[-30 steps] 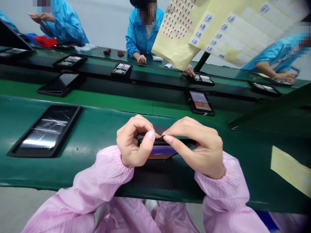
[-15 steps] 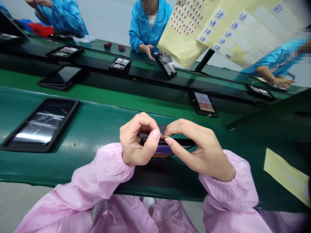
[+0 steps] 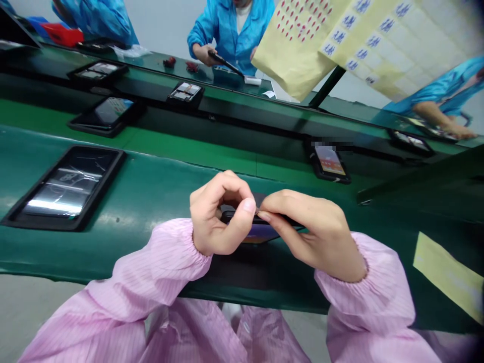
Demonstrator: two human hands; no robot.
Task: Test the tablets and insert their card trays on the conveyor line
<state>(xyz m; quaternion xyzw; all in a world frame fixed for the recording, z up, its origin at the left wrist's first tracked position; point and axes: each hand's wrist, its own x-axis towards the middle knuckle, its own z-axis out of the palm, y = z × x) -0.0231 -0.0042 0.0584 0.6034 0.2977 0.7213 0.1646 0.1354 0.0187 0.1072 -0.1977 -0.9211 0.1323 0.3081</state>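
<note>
My left hand (image 3: 225, 214) is closed in a pinch, thumb against forefinger, right above a dark tablet (image 3: 260, 234) whose screen is lit purple and orange. My right hand (image 3: 312, 232) pinches too, its fingertips almost touching the left ones. Between the two sets of fingertips shows a tiny, thin sliver, too small to name; most of it is hidden. The tablet stands tilted on a black mat (image 3: 244, 272), partly covered by both hands.
A film-covered tablet in a black tray (image 3: 71, 189) lies at left. On the green conveyor beyond are another tablet (image 3: 108, 113) and a lit one (image 3: 328, 161). Yellow paper (image 3: 449, 275) lies at right; yellow sheets (image 3: 298, 48) hang above. Co-workers in blue sit opposite.
Both hands' fingertips have come closer together, and less of the small sliver shows between them. The opposite co-worker has turned a tablet edge-on. The view has shifted slightly.
</note>
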